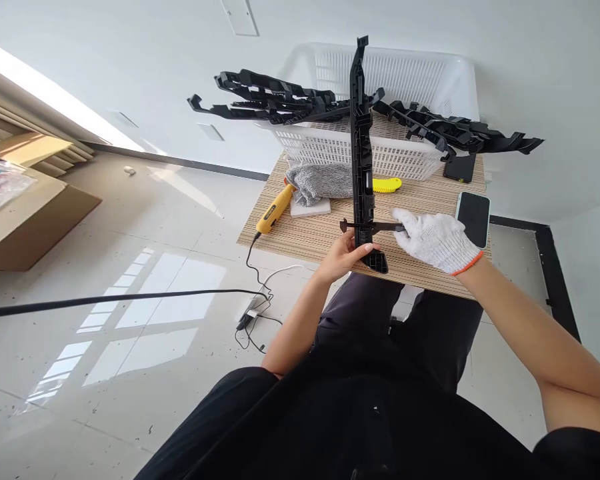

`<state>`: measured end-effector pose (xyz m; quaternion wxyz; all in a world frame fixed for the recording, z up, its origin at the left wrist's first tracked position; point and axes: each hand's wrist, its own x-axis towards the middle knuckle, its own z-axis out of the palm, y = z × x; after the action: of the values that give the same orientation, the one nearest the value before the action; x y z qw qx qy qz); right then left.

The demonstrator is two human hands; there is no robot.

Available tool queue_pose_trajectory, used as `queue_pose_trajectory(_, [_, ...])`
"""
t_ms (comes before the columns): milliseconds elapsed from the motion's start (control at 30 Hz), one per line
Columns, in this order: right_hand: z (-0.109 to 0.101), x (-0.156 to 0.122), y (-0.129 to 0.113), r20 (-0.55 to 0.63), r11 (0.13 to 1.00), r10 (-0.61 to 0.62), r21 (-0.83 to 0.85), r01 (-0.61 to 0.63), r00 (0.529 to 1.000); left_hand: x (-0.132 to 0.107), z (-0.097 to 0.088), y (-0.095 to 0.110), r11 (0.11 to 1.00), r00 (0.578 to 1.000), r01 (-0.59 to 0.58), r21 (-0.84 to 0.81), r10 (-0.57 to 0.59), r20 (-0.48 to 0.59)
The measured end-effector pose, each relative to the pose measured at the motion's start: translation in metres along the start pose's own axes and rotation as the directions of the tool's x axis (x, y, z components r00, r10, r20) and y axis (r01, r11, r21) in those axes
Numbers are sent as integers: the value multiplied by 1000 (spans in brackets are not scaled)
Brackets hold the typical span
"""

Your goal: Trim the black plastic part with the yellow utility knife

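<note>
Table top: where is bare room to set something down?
Bare table lies below the yellow tool, left of the left hand. Crowded beside the basket: grey glove, yellow knife, phone.

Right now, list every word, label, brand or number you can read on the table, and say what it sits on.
None can be read.
Yellow rotary tool: dark marks on its body, too small to read.
Yellow utility knife: no print shows.
Two dark phones: blank screens.
Long black plastic part held by the bare left hand and the white-gloved right hand: no lettering shows.
White plastic basket: plain.
</note>
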<state>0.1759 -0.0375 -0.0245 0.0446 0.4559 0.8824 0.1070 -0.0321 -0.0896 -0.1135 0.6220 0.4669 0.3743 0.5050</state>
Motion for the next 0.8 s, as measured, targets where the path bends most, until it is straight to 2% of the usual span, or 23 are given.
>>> queue_pose_trajectory(133, [-4, -3, 3, 45, 1000, -23, 9, 22, 999, 2, -2, -2, 998, 999, 17, 67, -15, -34])
queue_pose_trajectory(267, [-3, -4, 7, 79, 999, 36, -10, -35, 996, 3, -1, -5, 996, 997, 39, 82, -33, -74])
queue_pose_trajectory(400, [3, -5, 9, 31, 996, 84, -13, -83, 996, 3, 2, -4, 995, 989, 70, 72, -60, -132])
queue_pose_trajectory(567, [9, -4, 6, -8, 993, 109, 46, -108, 994, 3, 3, 2, 991, 983, 130, -30, -133, -128])
queue_pose_trajectory(633, [7, -4, 7, -51, 978, 182, 112, -175, 982, 2, 3, 4, 983, 977, 154, -104, -167, -135])
queue_pose_trajectory(700, [3, -4, 11, -76, 936, 306, 205, -285, 949, 1, 3, 5, 971, 973, 161, -177, -185, -135])
queue_pose_trajectory(767, [-1, -3, 18, -24, 876, 418, 277, -395, 908, 0, 4, 5, 967, 977, 135, -217, -167, -133])
queue_pose_trajectory(800, [-1, -3, 21, 38, 850, 447, 294, -437, 894, -1, 5, 4, 968, 980, 112, -224, -145, -134])
